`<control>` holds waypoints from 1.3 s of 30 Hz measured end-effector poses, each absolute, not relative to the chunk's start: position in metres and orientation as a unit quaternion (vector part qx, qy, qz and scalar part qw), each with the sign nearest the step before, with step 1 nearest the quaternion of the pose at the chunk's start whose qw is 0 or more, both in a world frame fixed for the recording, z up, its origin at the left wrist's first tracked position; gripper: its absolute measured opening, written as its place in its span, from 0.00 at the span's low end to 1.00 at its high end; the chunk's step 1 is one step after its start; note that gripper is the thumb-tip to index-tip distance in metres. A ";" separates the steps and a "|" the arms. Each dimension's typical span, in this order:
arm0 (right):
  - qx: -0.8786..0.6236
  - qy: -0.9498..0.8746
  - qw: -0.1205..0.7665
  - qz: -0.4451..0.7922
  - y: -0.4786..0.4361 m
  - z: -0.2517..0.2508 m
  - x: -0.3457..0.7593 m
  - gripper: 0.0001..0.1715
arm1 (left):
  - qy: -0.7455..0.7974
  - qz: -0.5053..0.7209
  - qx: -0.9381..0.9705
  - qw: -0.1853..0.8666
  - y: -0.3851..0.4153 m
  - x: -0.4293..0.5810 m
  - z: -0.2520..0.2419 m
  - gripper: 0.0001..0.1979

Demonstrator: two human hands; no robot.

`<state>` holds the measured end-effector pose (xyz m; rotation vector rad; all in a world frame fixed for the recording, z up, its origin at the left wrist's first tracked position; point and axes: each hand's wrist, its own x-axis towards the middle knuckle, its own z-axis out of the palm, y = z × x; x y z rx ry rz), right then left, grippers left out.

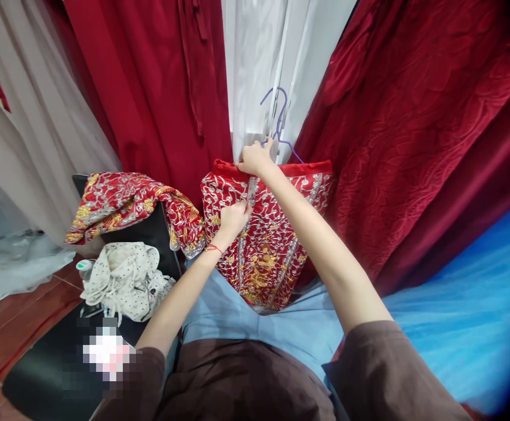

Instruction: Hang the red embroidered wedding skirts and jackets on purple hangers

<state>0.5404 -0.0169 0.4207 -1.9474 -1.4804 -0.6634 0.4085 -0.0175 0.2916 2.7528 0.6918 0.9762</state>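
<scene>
A red embroidered skirt (266,257) with silver and gold patterning hangs upright in front of my knees, a plain red waistband along its top. Behind that band rises a purple hanger (284,108), its hook bare; the hanger's lower part is mostly hidden. My right hand (255,159) is closed on the waistband, left of its middle and close to the hanger. Lower down, my left hand (236,217) pinches the skirt's front beside a silver vertical trim; its fingertips are partly hidden.
On the left, another red embroidered garment (118,202) drapes over a black chair (48,362), whose seat holds a dotted white cloth bag (125,278) and a green-capped bottle (85,268). Red gowns (158,76) hang on both sides; blue tulle (465,316) spreads at right.
</scene>
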 end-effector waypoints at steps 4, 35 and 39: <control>-0.714 -0.560 0.337 -0.250 -0.039 0.411 0.516 0.09 | 0.217 0.380 0.880 0.187 -0.022 0.401 0.268 0.20; -0.579 -0.485 0.624 0.201 -0.215 0.235 0.461 0.08 | 0.086 0.369 0.593 0.710 -0.107 0.396 0.225 0.17; -0.576 -0.419 0.682 0.167 -0.218 0.235 0.467 0.08 | 0.106 0.375 0.581 0.714 -0.103 0.396 0.218 0.18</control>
